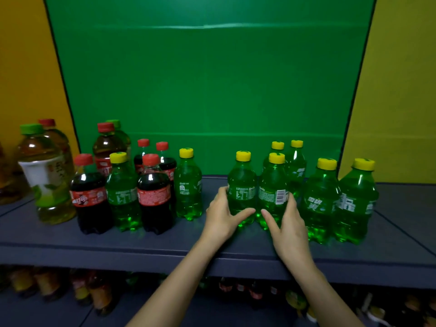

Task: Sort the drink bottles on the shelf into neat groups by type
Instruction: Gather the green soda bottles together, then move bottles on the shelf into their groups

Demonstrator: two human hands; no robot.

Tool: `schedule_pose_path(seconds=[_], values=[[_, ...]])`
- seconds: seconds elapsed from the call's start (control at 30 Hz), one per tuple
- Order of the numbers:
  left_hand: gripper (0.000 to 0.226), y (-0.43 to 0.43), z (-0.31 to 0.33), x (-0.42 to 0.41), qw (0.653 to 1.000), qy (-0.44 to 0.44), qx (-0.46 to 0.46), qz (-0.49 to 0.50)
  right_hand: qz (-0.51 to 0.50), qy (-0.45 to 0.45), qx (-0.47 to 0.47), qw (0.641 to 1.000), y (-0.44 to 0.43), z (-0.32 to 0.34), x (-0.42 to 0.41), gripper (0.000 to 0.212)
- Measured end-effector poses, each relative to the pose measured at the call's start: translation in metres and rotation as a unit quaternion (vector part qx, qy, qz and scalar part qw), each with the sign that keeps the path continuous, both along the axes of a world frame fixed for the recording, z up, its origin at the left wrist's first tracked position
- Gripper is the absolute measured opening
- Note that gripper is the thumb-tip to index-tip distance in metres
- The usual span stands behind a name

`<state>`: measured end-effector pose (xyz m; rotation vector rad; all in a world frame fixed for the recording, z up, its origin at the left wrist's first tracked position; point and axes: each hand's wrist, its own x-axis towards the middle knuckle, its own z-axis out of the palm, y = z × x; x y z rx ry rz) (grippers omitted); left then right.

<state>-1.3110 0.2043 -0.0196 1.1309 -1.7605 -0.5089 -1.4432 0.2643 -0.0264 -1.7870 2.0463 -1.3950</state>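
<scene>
On the dark grey shelf [165,241] stand small green soda bottles with yellow caps, dark cola bottles with red caps and larger tea bottles. My left hand [223,214] grips the lower part of one green bottle [241,182]. My right hand [286,223] grips the green bottle [273,185] right beside it; the two bottles touch. More green bottles stand behind [296,166] and to the right [320,199] [357,199]. At the left, cola bottles [154,192] [89,194] are mixed with green ones [121,190] [188,185].
Tea bottles [47,175] [107,147] stand at the far left and back left. A green back panel [207,79] closes the shelf, with yellow walls on both sides. A lower shelf [94,293] holds several more bottles in shadow.
</scene>
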Motion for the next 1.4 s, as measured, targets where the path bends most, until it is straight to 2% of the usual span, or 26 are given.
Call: schedule_pose_path(seconds=[0.23, 0.27, 0.33, 0.4, 0.47, 0.57, 0.67, 0.8, 1.0, 1.13, 1.23, 1.4], values=[[0.068, 0.021, 0.006, 0.014, 1.000, -0.018, 0.018, 0.001, 0.047, -0.004, 0.068, 0.997, 0.010, 0.001, -0.010, 0.080], [0.064, 0.029, 0.007, 0.021, 1.000, -0.015, 0.011, 0.008, 0.055, -0.001, 0.077, 0.996, 0.016, 0.000, -0.010, 0.080], [0.044, 0.045, 0.007, 0.039, 0.999, -0.001, -0.025, 0.022, 0.074, 0.003, 0.077, 0.994, 0.033, -0.003, -0.005, 0.078], [0.020, 0.059, 0.006, 0.063, 0.997, 0.024, -0.058, 0.044, 0.084, 0.005, 0.039, 0.996, 0.050, -0.004, 0.005, 0.073], [0.008, 0.069, 0.003, 0.090, 0.993, 0.043, -0.080, 0.072, 0.104, -0.007, -0.016, 0.994, 0.058, -0.003, 0.020, 0.065], [0.004, 0.082, 0.005, 0.129, 0.982, 0.047, -0.117, 0.138, 0.163, -0.025, -0.066, 0.984, 0.051, 0.000, 0.046, 0.050], [0.004, 0.085, 0.009, 0.168, 0.970, 0.062, -0.140, 0.191, 0.224, -0.042, -0.074, 0.971, 0.035, 0.006, 0.077, 0.040], [0.012, 0.070, 0.009, 0.205, 0.969, 0.051, -0.132, 0.202, 0.241, -0.067, -0.076, 0.965, 0.007, 0.016, 0.112, 0.042], [0.057, 0.044, 0.002, 0.216, 0.973, -0.033, -0.139, 0.182, 0.163, -0.104, -0.074, 0.978, -0.043, 0.020, 0.137, 0.063], [0.077, 0.032, -0.003, 0.211, 0.982, -0.051, -0.109, 0.147, 0.168, -0.138, -0.001, 0.976, -0.062, 0.018, 0.138, 0.082], [0.080, 0.017, -0.005, 0.209, 0.990, -0.018, -0.072, 0.119, 0.165, -0.134, 0.016, 0.977, -0.068, 0.015, 0.140, 0.078], [0.072, 0.006, -0.006, 0.207, 0.993, 0.021, -0.063, 0.100, 0.144, -0.118, -0.012, 0.982, -0.061, 0.014, 0.140, 0.069]])
